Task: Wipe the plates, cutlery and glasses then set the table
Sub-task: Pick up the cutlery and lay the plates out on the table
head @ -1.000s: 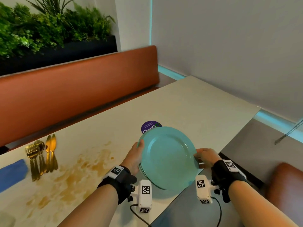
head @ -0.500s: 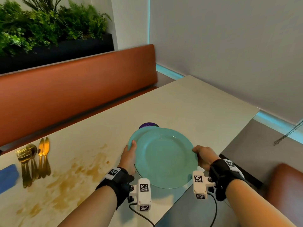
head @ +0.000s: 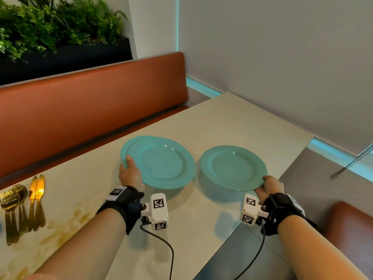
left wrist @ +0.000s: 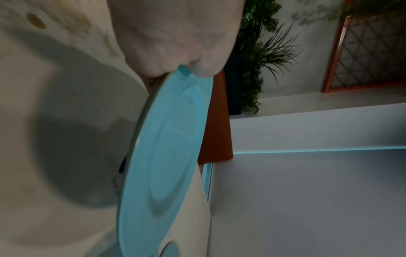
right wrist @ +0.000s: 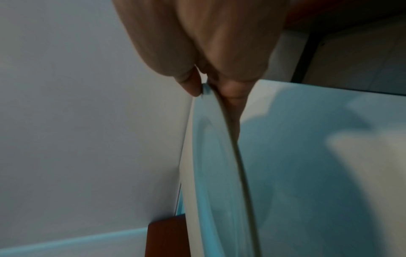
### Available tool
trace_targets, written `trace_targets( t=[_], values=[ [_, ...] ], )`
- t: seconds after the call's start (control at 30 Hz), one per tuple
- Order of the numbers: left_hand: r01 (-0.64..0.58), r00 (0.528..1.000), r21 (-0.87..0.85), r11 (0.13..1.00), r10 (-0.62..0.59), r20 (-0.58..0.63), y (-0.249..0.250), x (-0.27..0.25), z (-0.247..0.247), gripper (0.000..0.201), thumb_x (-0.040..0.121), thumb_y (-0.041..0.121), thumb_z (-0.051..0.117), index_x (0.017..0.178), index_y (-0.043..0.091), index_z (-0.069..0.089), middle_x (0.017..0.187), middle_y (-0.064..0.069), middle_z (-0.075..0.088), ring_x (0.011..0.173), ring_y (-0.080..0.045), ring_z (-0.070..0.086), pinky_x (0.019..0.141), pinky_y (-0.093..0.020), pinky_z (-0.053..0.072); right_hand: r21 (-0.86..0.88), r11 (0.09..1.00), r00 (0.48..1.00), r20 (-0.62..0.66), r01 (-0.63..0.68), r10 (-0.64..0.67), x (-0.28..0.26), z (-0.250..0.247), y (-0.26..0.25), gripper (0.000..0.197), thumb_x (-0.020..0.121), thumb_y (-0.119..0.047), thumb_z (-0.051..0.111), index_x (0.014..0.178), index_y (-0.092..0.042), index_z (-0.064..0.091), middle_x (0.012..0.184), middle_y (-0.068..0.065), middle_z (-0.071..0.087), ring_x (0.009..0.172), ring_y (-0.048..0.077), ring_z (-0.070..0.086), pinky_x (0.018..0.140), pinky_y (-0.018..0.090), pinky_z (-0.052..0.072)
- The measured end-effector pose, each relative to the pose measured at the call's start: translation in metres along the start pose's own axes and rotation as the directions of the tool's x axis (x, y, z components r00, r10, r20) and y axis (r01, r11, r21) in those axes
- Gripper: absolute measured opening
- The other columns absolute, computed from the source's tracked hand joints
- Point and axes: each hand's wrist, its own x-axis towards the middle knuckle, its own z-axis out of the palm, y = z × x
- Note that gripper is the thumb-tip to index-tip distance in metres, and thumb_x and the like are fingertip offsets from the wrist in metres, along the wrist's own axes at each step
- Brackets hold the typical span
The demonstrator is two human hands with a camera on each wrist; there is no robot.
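Observation:
My left hand grips the left rim of a small stack of teal plates, thumb on top; an under plate's edge peeks out on the left. In the left wrist view the thumb and fingers pinch the plate rim, which is raised off the table. My right hand pinches the near right rim of a single teal plate, held just above the table beside the stack. The right wrist view shows that plate between thumb and fingers. Gold cutlery lies at the far left.
The beige table has a brown stain near the cutlery. An orange bench runs along the far side, with plants above it. The table's right edge drops off close to the single plate; an orange seat stands at the lower right.
Both hands held one stack of plates together. Now my right hand has drawn the top plate off to the right, and my left hand has carried the other plates left and farther out.

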Motion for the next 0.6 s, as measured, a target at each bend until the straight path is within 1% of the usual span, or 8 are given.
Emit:
trace_targets(
  t=[0.07, 0.17, 0.23, 0.27, 0.33, 0.4, 0.47, 0.6],
  values=[
    [-0.003, 0.999, -0.014, 1.0, 0.003, -0.039, 0.006, 0.005, 0.004, 0.051, 0.099, 0.045, 0.037, 0.14, 0.014, 0.042, 0.133, -0.01, 0.054, 0.117, -0.03, 0.056, 0.093, -0.037, 0.049, 0.027, 1.0, 0.999, -0.051, -0.016, 0.017, 0.016, -0.01, 0.002, 0.037, 0.094, 0.006, 0.03, 0.129, 0.006, 0.041, 0.129, 0.023, 0.05, 0.112, 0.038, 0.054, 0.093, 0.056, 0.045],
    [0.025, 0.998, -0.07, 0.997, -0.028, -0.05, 0.011, 0.01, 0.011, 0.05, 0.098, 0.045, 0.038, 0.139, 0.017, 0.041, 0.133, -0.01, 0.055, 0.116, -0.03, 0.058, 0.097, -0.044, 0.05, -0.082, 0.993, 0.995, -0.054, -0.089, 0.085, 0.027, -0.022, 0.005, 0.045, 0.099, -0.006, 0.024, 0.144, -0.001, 0.024, 0.149, 0.016, 0.032, 0.132, 0.031, 0.041, 0.08, 0.035, 0.054],
    [0.039, 0.998, -0.094, 0.995, -0.043, -0.042, 0.011, 0.01, 0.016, 0.049, 0.098, 0.045, 0.039, 0.138, 0.018, 0.042, 0.131, -0.009, 0.056, 0.113, -0.029, 0.059, 0.095, -0.045, 0.051, -0.115, 0.988, 0.994, -0.055, -0.103, 0.097, 0.032, -0.024, 0.008, 0.045, 0.1, -0.008, 0.021, 0.145, -0.003, 0.021, 0.152, 0.014, 0.026, 0.12, 0.028, 0.05, 0.07, 0.025, 0.054],
    [0.046, 0.998, -0.103, 0.994, -0.049, -0.032, 0.01, 0.01, 0.018, 0.049, 0.098, 0.045, 0.039, 0.138, 0.018, 0.042, 0.13, -0.009, 0.057, 0.113, -0.029, 0.06, 0.095, -0.045, 0.051, -0.112, 0.989, 0.993, -0.066, -0.102, 0.095, 0.036, -0.026, 0.01, 0.044, 0.1, -0.007, 0.022, 0.144, -0.002, 0.023, 0.152, 0.014, 0.027, 0.102, 0.026, 0.057, 0.057, 0.02, 0.054],
    [0.052, 0.998, -0.097, 0.994, -0.054, -0.018, 0.007, 0.01, 0.021, 0.049, 0.097, 0.046, 0.04, 0.139, 0.02, 0.041, 0.131, -0.008, 0.056, 0.112, -0.029, 0.06, 0.094, -0.045, 0.051, -0.159, 0.984, 0.989, -0.138, -0.08, 0.058, 0.042, -0.027, 0.018, 0.036, 0.095, -0.004, 0.033, 0.129, 0.001, 0.044, 0.143, 0.018, 0.042, 0.078, 0.02, 0.067, 0.044, 0.027, 0.053],
    [0.069, 0.998, -0.092, 0.993, -0.07, -0.002, 0.002, 0.01, 0.023, 0.05, 0.097, 0.047, 0.039, 0.139, 0.021, 0.04, 0.131, -0.008, 0.056, 0.112, -0.029, 0.06, 0.093, -0.045, 0.052, -0.212, 0.973, 0.98, -0.194, -0.087, 0.046, 0.049, -0.029, 0.025, 0.027, 0.084, -0.005, 0.045, 0.108, -0.002, 0.057, 0.125, 0.019, 0.06, 0.091, 0.027, 0.067, 0.065, 0.035, 0.055],
    [0.087, 0.996, -0.087, 0.992, -0.086, 0.022, -0.003, 0.011, 0.024, 0.05, 0.097, 0.048, 0.039, 0.139, 0.021, 0.041, 0.131, -0.007, 0.056, 0.112, -0.029, 0.059, 0.093, -0.045, 0.051, -0.18, 0.978, 0.975, -0.215, -0.101, 0.061, 0.048, -0.025, 0.026, 0.035, 0.088, -0.017, 0.048, 0.121, -0.006, 0.055, 0.118, 0.015, 0.064, 0.1, 0.033, 0.064, 0.082, 0.048, 0.053],
    [0.111, 0.993, -0.061, 0.992, -0.108, 0.053, -0.011, 0.01, 0.026, 0.05, 0.097, 0.048, 0.039, 0.14, 0.023, 0.04, 0.132, -0.006, 0.056, 0.113, -0.03, 0.059, 0.091, -0.044, 0.052, -0.118, 0.992, 0.972, -0.233, -0.043, 0.014, 0.049, -0.017, 0.018, 0.054, 0.091, -0.045, 0.047, 0.132, -0.009, 0.047, 0.118, 0.011, 0.061, 0.104, 0.037, 0.062, 0.089, 0.053, 0.051]
  ],
)
